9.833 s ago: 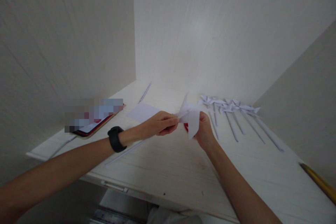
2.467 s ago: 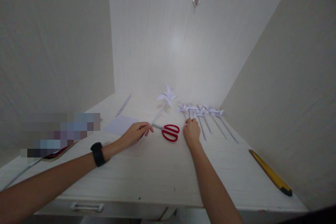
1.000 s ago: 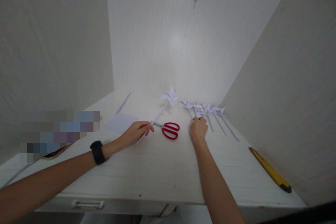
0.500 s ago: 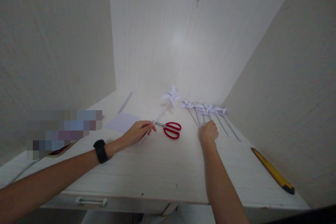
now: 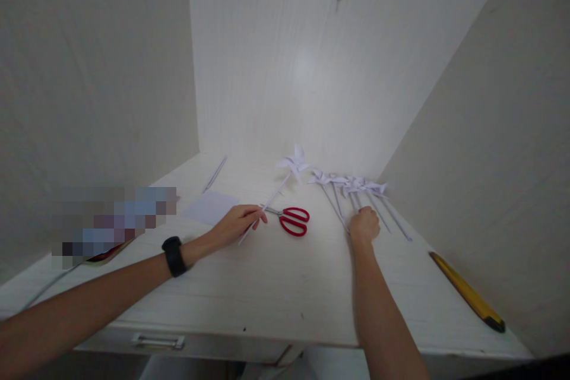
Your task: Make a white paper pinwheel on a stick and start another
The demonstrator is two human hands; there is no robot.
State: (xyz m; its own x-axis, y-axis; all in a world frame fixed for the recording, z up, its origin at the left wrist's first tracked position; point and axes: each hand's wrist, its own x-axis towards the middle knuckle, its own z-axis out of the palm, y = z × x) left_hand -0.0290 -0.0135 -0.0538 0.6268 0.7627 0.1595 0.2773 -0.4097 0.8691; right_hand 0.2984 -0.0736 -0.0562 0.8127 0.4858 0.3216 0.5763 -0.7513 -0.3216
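My left hand (image 5: 238, 222), with a black watch on the wrist, pinches the stick of a white paper pinwheel (image 5: 293, 162) that lies slanted on the white desk (image 5: 276, 285). Red-handled scissors (image 5: 294, 220) lie just right of that hand. My right hand (image 5: 364, 225) rests with curled fingers on the lower ends of the sticks of several finished white pinwheels (image 5: 351, 184), laid in a row at the back right. What the right fingers hold is hidden.
A square sheet of white paper (image 5: 209, 206) and a thin white rod (image 5: 215, 173) lie at the back left. A phone (image 5: 107, 249) sits at the left edge. A yellow utility knife (image 5: 467, 292) lies along the right wall. A drawer handle (image 5: 158, 341) shows below the front edge.
Since a second ago my right hand has slid right along the pinwheel sticks, nudging them over. My left hand stays on the single pinwheel's stick.
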